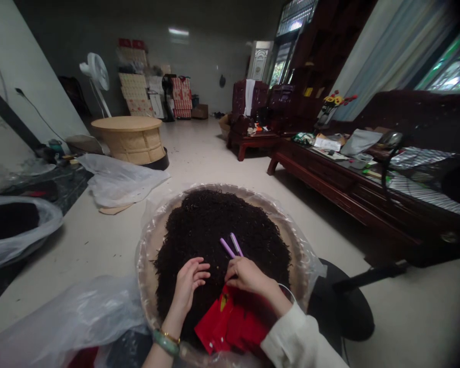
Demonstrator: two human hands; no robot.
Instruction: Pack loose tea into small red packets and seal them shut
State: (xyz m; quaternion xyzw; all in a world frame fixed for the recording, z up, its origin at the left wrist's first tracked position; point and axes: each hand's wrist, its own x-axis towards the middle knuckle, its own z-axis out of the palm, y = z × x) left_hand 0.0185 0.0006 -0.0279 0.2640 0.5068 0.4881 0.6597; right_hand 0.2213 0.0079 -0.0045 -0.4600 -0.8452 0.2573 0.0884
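A round shallow basket (pixel 148 286), lined with clear plastic, stands before me with a heap of dark, thin, dried leaves like loose tea (pixel 199 220). Over its left part hovers my left hand (pixel 192 280), palm turned inward, fingers apart and holding nothing. My right hand (pixel 247 274) is closed in a pinch over the leaves; what its fingertips grip is hidden. Two slim purple bars (pixel 232 245) jut out just beyond its knuckles, their lower ends by the hand. Below the right hand, a red packet (pixel 214 324) with a yellow mark lies across the basket's near side.
At left sits another plastic-lined container (pixel 42 232) of dark material. Clear plastic sheeting (pixel 95 306) spreads beside the basket, and a black round stand base (pixel 352 306) is at its right. Farther off are a drum-shaped table (pixel 126 123), a white fan (pixel 97 71) and a cluttered wooden table (pixel 329 184).
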